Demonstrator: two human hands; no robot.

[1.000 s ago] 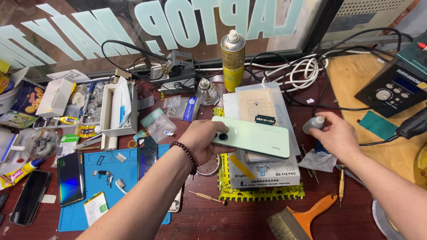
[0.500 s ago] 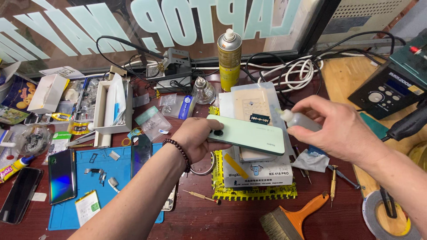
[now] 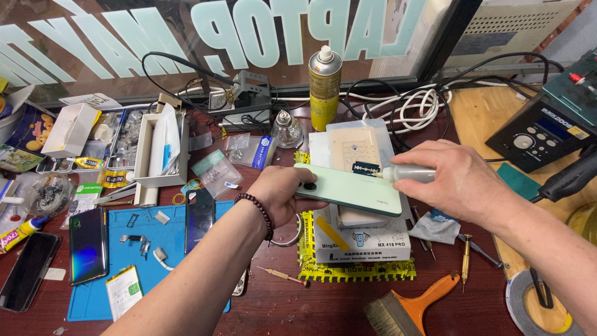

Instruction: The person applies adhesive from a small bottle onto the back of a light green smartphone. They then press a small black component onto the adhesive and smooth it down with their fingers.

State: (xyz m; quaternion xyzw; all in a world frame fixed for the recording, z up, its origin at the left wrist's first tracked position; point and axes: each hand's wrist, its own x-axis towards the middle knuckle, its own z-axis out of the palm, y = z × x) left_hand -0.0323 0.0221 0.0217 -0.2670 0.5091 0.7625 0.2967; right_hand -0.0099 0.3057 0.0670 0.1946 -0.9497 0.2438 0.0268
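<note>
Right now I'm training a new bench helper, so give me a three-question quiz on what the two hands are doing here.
1. True or false: the left hand holds the pale green smartphone back side up.
2. What does the right hand hold: (a) orange-handled brush, (b) small translucent squeeze bottle, (c) yellow spray can?
3. Which thing stands upright by the window, behind the phone?

Key: 1 true. 2 b; its tip points at the phone's upper edge. 3 the yellow spray can. The orange-handled brush lies untouched on the table.
</note>
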